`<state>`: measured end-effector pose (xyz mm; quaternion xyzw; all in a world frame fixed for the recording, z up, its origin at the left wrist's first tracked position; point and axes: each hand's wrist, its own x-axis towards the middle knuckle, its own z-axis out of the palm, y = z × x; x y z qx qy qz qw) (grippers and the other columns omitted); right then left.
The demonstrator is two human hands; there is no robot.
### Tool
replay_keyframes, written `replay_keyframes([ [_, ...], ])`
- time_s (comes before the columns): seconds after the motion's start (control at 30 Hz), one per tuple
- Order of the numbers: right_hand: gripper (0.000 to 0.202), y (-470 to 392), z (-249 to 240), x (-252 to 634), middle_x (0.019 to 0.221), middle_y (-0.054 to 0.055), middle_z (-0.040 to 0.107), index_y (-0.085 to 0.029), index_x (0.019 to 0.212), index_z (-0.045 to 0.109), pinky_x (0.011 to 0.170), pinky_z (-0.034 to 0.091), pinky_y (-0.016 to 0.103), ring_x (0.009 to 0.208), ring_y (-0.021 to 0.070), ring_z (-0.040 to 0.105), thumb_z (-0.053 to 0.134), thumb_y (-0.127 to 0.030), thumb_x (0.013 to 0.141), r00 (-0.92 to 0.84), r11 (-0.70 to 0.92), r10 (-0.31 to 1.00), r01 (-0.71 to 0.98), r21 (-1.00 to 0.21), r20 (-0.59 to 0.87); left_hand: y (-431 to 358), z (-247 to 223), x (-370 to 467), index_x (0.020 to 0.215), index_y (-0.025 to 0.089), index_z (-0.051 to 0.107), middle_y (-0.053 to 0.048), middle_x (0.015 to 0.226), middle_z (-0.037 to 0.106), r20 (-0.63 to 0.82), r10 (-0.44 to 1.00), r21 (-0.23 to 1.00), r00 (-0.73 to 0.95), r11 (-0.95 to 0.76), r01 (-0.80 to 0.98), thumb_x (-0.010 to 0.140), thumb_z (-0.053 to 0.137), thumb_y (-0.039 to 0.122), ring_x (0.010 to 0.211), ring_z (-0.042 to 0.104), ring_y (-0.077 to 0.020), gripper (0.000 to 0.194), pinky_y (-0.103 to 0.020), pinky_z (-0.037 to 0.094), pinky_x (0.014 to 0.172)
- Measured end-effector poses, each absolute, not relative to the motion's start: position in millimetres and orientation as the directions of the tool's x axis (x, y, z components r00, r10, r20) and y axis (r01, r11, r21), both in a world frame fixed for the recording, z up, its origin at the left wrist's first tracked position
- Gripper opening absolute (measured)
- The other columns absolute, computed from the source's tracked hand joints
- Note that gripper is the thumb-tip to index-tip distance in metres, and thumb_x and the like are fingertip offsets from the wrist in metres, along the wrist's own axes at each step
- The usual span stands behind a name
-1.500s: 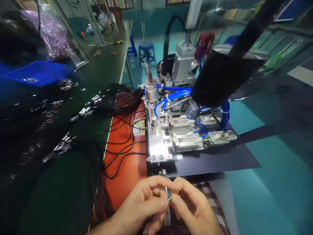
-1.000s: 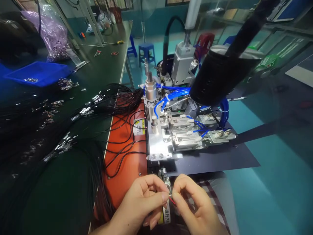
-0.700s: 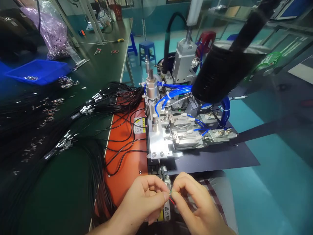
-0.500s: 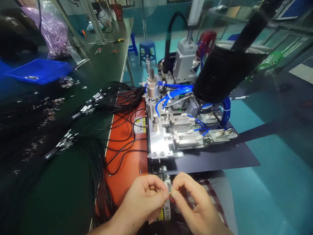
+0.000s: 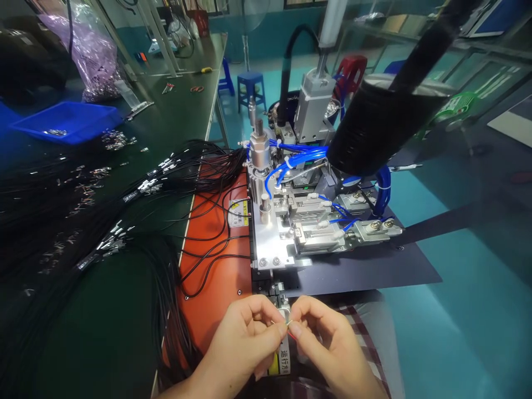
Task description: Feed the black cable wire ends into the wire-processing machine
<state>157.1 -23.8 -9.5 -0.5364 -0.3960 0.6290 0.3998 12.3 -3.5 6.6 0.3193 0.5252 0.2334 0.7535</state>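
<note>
Blk cables (image 5: 166, 293) on bench (image 5: 103, 316), L of machine (image 5: 266, 238); prob. flexible. L hand (image 5: 245, 338) pinches thin wires (image 5: 292, 335) in front of machine; R hand (image 5: 330, 338) pinches them too, close beside. Wires prob. v. light, soft, easily bent; best gripped gently nr ends, on insulation.

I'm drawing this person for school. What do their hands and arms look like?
The left hand and right hand wear no gloves, and no rings show. No watch, bracelet or sleeve shows on the left arm or right arm, as far as they are in view.
</note>
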Motion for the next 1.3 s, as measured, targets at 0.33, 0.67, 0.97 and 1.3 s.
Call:
replay_keyframes([
  [0.33, 0.027, -28, -13, 154, 0.053, -0.006, 0.043, -0.018, 0.068, 0.056, 0.048, 0.027, 0.023, 0.049, 0.0107, 0.036, 0.067, -0.042, 0.074, -0.071, -0.421, 0.907, -0.164, -0.892, -0.415, -2, 7, 14, 0.069, 0.017, 0.049, 0.011, 0.037, 0.039, -0.632, 0.699, 0.734, 0.334, 0.678, -0.032, 0.072, 0.066, 0.040, 0.028, 0.029, -0.0016, 0.029, -0.013, 0.019, 0.031],
  [0.67, 0.031, -27, -20, 154, 0.047, -0.007, 0.044, -0.016, 0.065, 0.054, 0.045, 0.028, 0.019, 0.043, 0.0077, 0.034, 0.071, -0.042, 0.071, -0.208, -0.556, 0.831, -0.352, -0.753, -0.516, -6, 7, 15, 0.072, 0.016, 0.048, 0.011, 0.037, 0.038, -0.602, 0.727, 0.762, 0.331, 0.646, -0.033, 0.077, 0.062, 0.040, 0.029, 0.028, -0.0013, 0.028, -0.013, 0.018, 0.032],
  [0.97, 0.027, -33, -16, 151, 0.056, -0.005, 0.047, -0.018, 0.066, 0.056, 0.047, 0.032, 0.021, 0.049, 0.0099, 0.038, 0.069, -0.041, 0.073, 0.000, -0.395, 0.915, -0.194, -0.898, -0.403, -2, 13, 15, 0.072, 0.015, 0.047, 0.005, 0.053, 0.054, -0.647, 0.680, 0.727, 0.345, 0.687, 0.010, 0.075, 0.062, 0.032, 0.030, 0.035, -0.0005, 0.023, -0.014, 0.019, 0.031],
  [1.3, 0.025, -27, -11, 161, 0.053, -0.004, 0.051, -0.017, 0.070, 0.061, 0.050, 0.037, 0.023, 0.049, 0.0123, 0.044, 0.067, -0.040, 0.074, -0.083, -0.437, 0.899, -0.142, -0.888, -0.429, -3, 10, 15, 0.072, 0.015, 0.047, 0.005, 0.052, 0.053, -0.635, 0.685, 0.731, 0.357, 0.683, -0.012, 0.077, 0.060, 0.034, 0.029, 0.033, 0.0003, 0.023, -0.014, 0.016, 0.032],
])
